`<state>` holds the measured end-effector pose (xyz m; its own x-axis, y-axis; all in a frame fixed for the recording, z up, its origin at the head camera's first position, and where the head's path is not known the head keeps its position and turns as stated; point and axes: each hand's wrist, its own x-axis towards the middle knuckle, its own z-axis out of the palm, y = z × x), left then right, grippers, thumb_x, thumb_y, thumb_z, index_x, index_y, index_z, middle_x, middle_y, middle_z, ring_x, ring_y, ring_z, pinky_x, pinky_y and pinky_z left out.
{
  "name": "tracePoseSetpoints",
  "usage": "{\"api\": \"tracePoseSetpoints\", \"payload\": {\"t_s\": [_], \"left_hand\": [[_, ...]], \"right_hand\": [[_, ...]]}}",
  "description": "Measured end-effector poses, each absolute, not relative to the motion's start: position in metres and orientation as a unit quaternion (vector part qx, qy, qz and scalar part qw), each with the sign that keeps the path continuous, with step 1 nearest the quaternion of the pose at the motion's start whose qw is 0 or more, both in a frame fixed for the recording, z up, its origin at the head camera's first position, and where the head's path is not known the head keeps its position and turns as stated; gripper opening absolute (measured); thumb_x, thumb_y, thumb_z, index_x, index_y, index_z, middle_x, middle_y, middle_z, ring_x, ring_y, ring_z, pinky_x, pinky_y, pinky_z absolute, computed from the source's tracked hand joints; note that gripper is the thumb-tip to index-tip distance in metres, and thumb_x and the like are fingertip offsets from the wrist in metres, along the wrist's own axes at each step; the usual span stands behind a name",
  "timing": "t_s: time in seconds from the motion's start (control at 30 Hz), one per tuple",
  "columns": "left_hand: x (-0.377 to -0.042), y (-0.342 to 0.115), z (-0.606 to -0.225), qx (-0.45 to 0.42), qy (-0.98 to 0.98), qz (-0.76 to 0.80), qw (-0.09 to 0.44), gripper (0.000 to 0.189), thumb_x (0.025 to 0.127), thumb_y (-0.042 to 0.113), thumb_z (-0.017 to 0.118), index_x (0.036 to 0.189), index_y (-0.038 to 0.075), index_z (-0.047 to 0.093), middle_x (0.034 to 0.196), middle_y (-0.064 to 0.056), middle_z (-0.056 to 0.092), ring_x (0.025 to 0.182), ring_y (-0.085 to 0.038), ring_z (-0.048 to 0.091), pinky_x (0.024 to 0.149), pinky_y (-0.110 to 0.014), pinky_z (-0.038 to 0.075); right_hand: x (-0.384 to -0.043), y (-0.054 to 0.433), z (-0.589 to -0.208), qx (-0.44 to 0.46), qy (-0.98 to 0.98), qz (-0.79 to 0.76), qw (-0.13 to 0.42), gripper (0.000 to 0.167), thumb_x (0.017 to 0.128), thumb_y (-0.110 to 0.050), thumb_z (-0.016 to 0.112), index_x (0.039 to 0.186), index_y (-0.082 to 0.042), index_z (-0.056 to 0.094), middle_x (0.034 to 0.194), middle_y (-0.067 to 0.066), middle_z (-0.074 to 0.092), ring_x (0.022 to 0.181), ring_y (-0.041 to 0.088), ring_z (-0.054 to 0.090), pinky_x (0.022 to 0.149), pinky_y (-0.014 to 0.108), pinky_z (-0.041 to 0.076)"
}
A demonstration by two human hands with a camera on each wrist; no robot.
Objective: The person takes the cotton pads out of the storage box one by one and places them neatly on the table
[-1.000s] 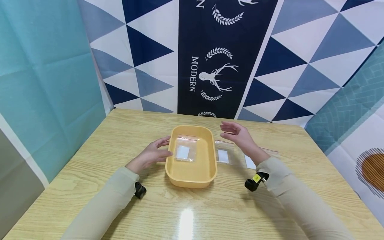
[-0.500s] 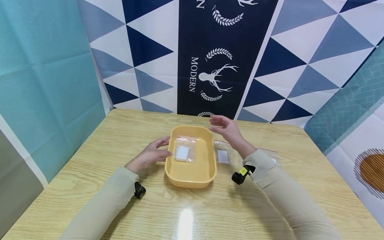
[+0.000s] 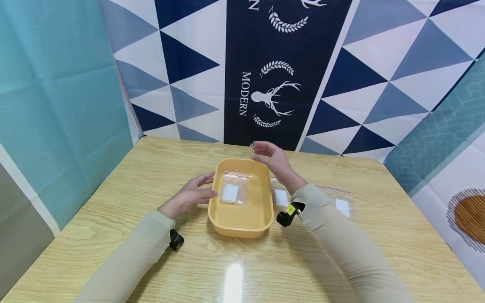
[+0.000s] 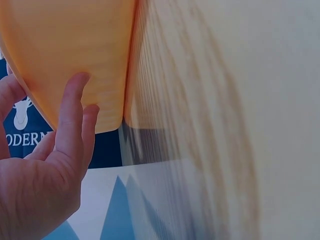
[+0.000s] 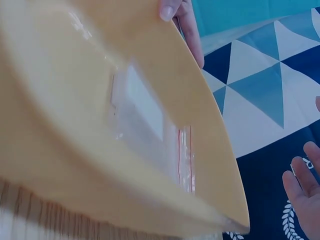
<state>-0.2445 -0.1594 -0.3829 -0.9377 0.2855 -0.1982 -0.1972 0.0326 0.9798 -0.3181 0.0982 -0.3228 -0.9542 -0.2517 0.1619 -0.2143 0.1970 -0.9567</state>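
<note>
A yellow plastic basin (image 3: 242,219) stands on the table. My left hand (image 3: 193,194) holds its left wall, thumb over the rim and fingers outside; in the left wrist view the fingers (image 4: 72,112) lie against the outer wall. Inside the basin is a clear zip bag (image 3: 241,189) with a white rectangle in it; its red seal lines show in the right wrist view. My right hand (image 3: 275,160) hovers over the basin's far right corner, fingers loosely bent and holding nothing.
To the basin's right lies a similar zip bag (image 3: 281,197), partly hidden by my right forearm. Farther right is another zip bag (image 3: 342,206). A patterned cloth (image 3: 189,84) hangs behind the wooden table (image 3: 159,168).
My right hand has moved left, from right of the basin to over its far right corner, uncovering the rightmost zip bag. The left hand and basin have stayed put.
</note>
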Motion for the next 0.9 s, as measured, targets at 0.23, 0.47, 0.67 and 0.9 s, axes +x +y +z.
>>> {"api": "tracePoseSetpoints", "payload": {"t_s": [0.23,0.47,0.67,0.9], "left_hand": [[-0.244,-0.160,-0.381,0.030,0.696,0.696,0.175,0.077,0.083,-0.004,0.064,0.147,0.012,0.026,0.144,-0.017,0.029,0.112,-0.036,0.053,0.083,-0.039,0.053],[-0.244,-0.160,-0.379,0.028,0.697,0.694,0.177,0.077,0.083,-0.003,0.065,0.147,0.013,0.026,0.145,-0.016,0.029,0.114,-0.037,0.051,0.083,-0.039,0.053],[-0.244,-0.161,-0.380,0.027,0.696,0.694,0.180,0.077,0.083,-0.003,0.065,0.147,0.013,0.026,0.145,-0.017,0.029,0.112,-0.036,0.053,0.083,-0.039,0.053],[-0.245,-0.160,-0.379,0.024,0.697,0.694,0.180,0.075,0.083,-0.003,0.064,0.147,0.013,0.027,0.144,-0.017,0.030,0.112,-0.036,0.052,0.084,-0.039,0.053]], "right_hand": [[-0.321,0.081,-0.325,-0.141,0.779,-0.611,0.013,0.045,0.083,-0.011,0.071,0.125,-0.006,0.056,0.120,0.014,0.058,0.108,0.023,0.054,0.094,0.034,0.047],[-0.327,0.066,-0.331,-0.130,0.770,-0.624,0.014,0.044,0.081,-0.008,0.072,0.123,-0.005,0.058,0.114,0.015,0.060,0.103,0.023,0.056,0.091,0.032,0.048],[-0.329,0.056,-0.341,-0.120,0.772,-0.624,0.021,0.045,0.080,-0.008,0.073,0.122,-0.004,0.058,0.115,0.019,0.059,0.101,0.024,0.058,0.088,0.032,0.048],[-0.329,0.047,-0.353,-0.124,0.796,-0.591,0.047,0.048,0.080,-0.009,0.073,0.125,-0.005,0.056,0.117,0.017,0.058,0.105,0.026,0.056,0.091,0.034,0.048]]}}
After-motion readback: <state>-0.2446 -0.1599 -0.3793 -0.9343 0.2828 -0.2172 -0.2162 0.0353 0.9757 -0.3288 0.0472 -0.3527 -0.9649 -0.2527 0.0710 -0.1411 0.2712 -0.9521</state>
